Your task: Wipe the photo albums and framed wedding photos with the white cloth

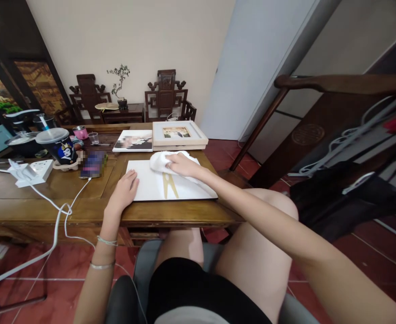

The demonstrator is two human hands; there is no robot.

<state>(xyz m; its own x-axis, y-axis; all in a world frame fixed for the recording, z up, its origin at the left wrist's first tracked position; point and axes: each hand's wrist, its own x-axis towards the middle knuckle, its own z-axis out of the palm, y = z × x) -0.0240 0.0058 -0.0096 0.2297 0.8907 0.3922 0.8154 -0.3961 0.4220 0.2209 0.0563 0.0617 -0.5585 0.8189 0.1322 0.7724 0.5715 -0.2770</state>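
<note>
A flat white board (150,186) with a gold mark on it lies on the wooden table (83,211) in front of me. My left hand (124,191) rests flat on the board's left edge, fingers spread. My right hand (182,164) presses a crumpled white cloth (160,161) against the board's far part. Behind the board lie a white picture frame (179,134) with a photo in it and a photo print (133,141) to its left.
On the table's left stand a dark printed cup with a lid (60,146), a white power strip (32,172) with a trailing white cable (59,216), a phone (93,164), a pink pot (80,132) and a small glass (93,137). A dark wooden railing (336,83) rises at right.
</note>
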